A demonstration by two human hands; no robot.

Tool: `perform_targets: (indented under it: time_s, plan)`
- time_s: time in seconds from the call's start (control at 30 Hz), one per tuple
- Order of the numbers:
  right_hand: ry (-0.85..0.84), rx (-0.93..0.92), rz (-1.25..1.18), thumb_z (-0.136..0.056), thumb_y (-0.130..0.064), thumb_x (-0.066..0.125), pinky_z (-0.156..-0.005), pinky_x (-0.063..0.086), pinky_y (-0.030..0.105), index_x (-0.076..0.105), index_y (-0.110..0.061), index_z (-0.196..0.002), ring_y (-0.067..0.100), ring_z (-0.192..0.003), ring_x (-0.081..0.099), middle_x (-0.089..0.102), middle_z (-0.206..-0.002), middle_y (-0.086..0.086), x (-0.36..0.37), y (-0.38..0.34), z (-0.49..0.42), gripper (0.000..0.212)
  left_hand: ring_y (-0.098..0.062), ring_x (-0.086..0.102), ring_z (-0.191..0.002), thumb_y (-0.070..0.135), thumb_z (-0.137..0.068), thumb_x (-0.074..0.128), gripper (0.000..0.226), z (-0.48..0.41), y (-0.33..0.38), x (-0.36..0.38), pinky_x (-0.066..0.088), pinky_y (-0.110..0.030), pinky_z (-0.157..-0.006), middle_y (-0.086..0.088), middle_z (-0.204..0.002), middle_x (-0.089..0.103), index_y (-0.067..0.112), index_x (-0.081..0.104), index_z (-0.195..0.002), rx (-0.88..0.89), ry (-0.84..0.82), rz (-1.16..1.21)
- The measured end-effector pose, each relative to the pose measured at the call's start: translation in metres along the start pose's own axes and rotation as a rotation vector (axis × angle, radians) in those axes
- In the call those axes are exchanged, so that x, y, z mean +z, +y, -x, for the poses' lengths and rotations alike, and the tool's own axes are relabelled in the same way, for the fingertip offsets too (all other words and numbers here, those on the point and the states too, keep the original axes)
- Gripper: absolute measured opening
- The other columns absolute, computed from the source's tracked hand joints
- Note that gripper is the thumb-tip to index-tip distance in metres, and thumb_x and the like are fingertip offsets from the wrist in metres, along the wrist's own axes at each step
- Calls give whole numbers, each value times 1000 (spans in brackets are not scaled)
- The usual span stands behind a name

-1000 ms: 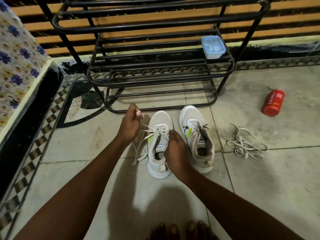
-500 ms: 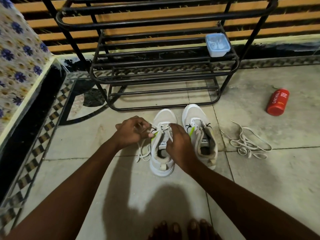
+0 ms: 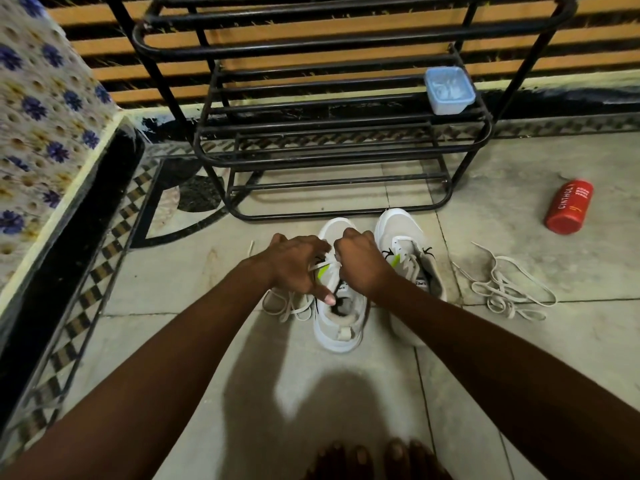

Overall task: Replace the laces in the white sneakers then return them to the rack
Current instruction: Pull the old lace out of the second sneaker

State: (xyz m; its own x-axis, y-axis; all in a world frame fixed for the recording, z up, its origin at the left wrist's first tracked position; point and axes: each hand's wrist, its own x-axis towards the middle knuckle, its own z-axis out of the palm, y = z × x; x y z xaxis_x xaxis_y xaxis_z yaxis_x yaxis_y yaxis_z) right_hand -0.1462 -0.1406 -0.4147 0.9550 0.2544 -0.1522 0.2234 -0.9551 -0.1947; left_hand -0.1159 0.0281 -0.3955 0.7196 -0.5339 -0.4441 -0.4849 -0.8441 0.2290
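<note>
Two white sneakers stand side by side on the tiled floor before the black shoe rack (image 3: 346, 140). Over the left sneaker (image 3: 341, 327) both hands meet at the lacing. My left hand (image 3: 298, 268) pinches the white lace (image 3: 287, 306), whose loose ends trail on the floor left of the shoe. My right hand (image 3: 362, 263) is curled around the lace above the tongue. The right sneaker (image 3: 410, 258) has no lace through its eyelets that I can see. A loose pile of laces (image 3: 509, 289) lies on the floor right of the shoes.
A red bottle (image 3: 569, 206) lies on the floor to the right. A pale blue plastic box (image 3: 449, 90) sits on a rack shelf. A flower-patterned cloth (image 3: 38, 126) covers a raised edge at left. My toes (image 3: 374, 459) show at the bottom.
Both hands have come together over the left sneaker's lacing; the left hand moved in from the shoe's left side and the right hand moved forward, toward the toe.
</note>
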Motion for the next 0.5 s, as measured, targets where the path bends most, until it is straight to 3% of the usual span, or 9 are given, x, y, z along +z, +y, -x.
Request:
perform_targets:
  time_s: [0.13,0.23,0.3,0.33,0.4,0.5]
  plan:
    - [130,41,-112,-88,-8,58,-93,43,37,62,-9,-104,32,-107,59,60,-112,12,2,5,1,16,-16,52,-131,95,-51,66,117,-4,9,-1,32,-47,-106,10,-138,54,28,44,-145,-15,-29,-59]
    - [313,309,-576,-89,-6,63,-90,47,40,61,-2,-90,36,-99,62,66,-101,21,-2,14,2,4,-18,51,-132,97,-52,64,121,-5,13,-3,30,-44,-102,9,-142,52,27,41,-148,-22,-54,-91]
    - [364,580,-947,-87,-7,67,-91,51,43,57,-9,-80,36,-97,65,69,-97,19,-4,17,2,12,-19,50,-133,97,-53,64,121,-7,16,-4,30,-44,-101,8,-143,52,26,41,-148,-21,-69,-116]
    - [362,619,-1030,-87,-7,67,-92,52,45,54,-12,-78,36,-96,65,70,-97,19,-3,17,3,17,-19,50,-133,96,-53,65,121,-7,17,-5,30,-44,-101,7,-144,51,26,40,-149,-22,-75,-124]
    - [332,468,-953,-92,-7,60,-91,51,48,53,-9,-83,37,-92,65,69,-93,19,0,16,4,12,-19,49,-134,95,-54,67,123,-8,19,-4,30,-44,-103,7,-146,51,25,39,-151,-34,-76,-135]
    - [286,161,-507,-95,-8,48,-87,48,47,52,-6,-96,36,-92,57,65,-89,14,3,22,1,5,-20,47,-137,93,-55,68,124,-9,23,-5,31,-45,-107,6,-148,49,24,37,-153,-61,-88,-146]
